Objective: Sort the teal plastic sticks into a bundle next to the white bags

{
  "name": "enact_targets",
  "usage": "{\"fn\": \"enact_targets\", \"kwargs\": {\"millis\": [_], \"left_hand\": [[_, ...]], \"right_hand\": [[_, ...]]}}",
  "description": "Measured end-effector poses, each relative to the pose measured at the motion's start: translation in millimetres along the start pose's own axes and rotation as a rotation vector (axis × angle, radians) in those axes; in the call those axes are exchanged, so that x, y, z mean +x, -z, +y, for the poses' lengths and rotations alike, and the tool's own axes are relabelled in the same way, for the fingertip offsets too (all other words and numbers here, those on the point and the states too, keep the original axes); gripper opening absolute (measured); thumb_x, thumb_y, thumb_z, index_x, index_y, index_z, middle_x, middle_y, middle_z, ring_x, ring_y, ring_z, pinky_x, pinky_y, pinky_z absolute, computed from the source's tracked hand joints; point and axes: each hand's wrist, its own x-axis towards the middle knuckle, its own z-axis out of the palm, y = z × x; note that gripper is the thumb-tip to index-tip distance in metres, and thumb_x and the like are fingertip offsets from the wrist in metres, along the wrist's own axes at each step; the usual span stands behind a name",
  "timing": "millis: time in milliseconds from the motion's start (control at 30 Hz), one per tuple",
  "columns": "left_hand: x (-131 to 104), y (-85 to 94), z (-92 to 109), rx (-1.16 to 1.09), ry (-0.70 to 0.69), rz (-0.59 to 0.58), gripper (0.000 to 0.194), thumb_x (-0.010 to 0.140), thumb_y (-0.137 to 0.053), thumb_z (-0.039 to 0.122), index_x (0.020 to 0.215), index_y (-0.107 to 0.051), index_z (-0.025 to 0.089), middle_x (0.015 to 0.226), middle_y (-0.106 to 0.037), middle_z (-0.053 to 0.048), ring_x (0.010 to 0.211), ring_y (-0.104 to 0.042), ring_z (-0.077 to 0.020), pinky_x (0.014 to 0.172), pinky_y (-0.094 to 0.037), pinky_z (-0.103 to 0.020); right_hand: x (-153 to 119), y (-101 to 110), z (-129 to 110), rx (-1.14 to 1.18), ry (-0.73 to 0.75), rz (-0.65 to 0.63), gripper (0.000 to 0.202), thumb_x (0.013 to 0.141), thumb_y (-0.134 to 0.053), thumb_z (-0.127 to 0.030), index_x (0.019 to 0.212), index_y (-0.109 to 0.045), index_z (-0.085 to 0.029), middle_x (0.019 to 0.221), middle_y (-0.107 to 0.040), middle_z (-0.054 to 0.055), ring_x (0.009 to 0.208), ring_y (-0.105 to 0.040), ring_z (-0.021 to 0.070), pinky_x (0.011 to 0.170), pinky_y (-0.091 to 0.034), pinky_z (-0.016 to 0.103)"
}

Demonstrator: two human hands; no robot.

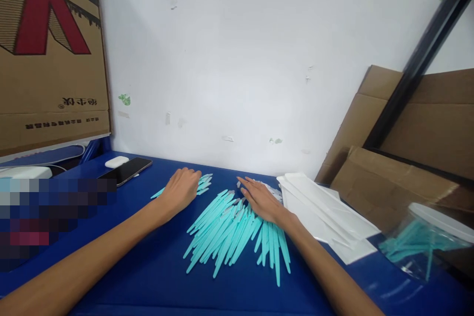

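A fan-shaped heap of slim turquoise eyebrow razors (225, 232), with pale see-through tips, lies on the blue table (148, 271). At its left is a smaller group of the same razors (204, 184), partly covered by my left hand (182, 188). The fingers of that hand are curled closed, and what they grip is hidden. My right hand (262, 200) rests palm down over the right part of the heap near the tips. Its fingers are stretched out and hold nothing visible. More pale tips show just beyond it.
White bags or sheets (322, 207) lie right of the heap. A clear tub (422, 247) with turquoise razors stands at the far right, before folded cardboard (400, 177). A phone (129, 170) and a white case (116, 162) lie left. A large carton (55, 79) stands behind.
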Motion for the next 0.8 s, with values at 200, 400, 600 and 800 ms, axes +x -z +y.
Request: {"fn": "enact_targets", "kwargs": {"millis": [200,400,600,800], "left_hand": [[-2.9,1.1,10.5,-0.112,-0.065,0.015,0.025,0.094,-0.041,0.019,0.097,-0.066,0.016,0.092,-0.067,-0.011,0.091,-0.062,-0.0250,0.071,-0.043,-0.032],[-12.8,8.2,30.9,-0.350,-0.170,-0.085,0.020,0.091,-0.051,0.033,0.090,-0.067,0.021,0.089,-0.068,-0.006,0.076,-0.062,-0.0205,0.060,-0.040,-0.028],[-14.9,2.4,28.2,-0.319,-0.127,-0.121,0.018,0.087,-0.052,0.026,0.080,-0.066,0.019,0.083,-0.067,-0.009,0.072,-0.062,-0.0221,0.057,-0.039,-0.029],[-14.6,2.2,28.2,-0.221,-0.131,-0.136,0.021,0.087,-0.047,0.020,0.079,-0.066,0.017,0.087,-0.066,-0.012,0.069,-0.061,-0.0232,0.056,-0.039,-0.031]], "right_hand": [[1.4,-5.5,4.3,-0.014,0.028,-0.083,0.051,0.104,-0.022,-0.040,0.153,-0.026,-0.027,0.152,-0.041,0.007,0.146,-0.023,0.0241,0.117,-0.019,0.053],[4.2,-1.4,2.1,-0.049,0.111,0.015,0.047,0.099,-0.032,-0.018,0.143,-0.045,-0.025,0.133,-0.062,0.007,0.129,-0.050,0.0229,0.111,-0.032,0.050],[5.5,-4.6,9.2,-0.103,0.181,0.024,0.067,0.079,-0.038,0.004,0.140,-0.051,-0.022,0.142,-0.053,0.007,0.132,-0.048,0.0230,0.110,-0.038,0.046],[5.7,0.6,10.8,-0.170,0.178,0.015,0.047,0.090,-0.041,-0.003,0.127,-0.064,-0.021,0.125,-0.067,0.007,0.115,-0.062,0.0233,0.097,-0.048,0.037]]}}
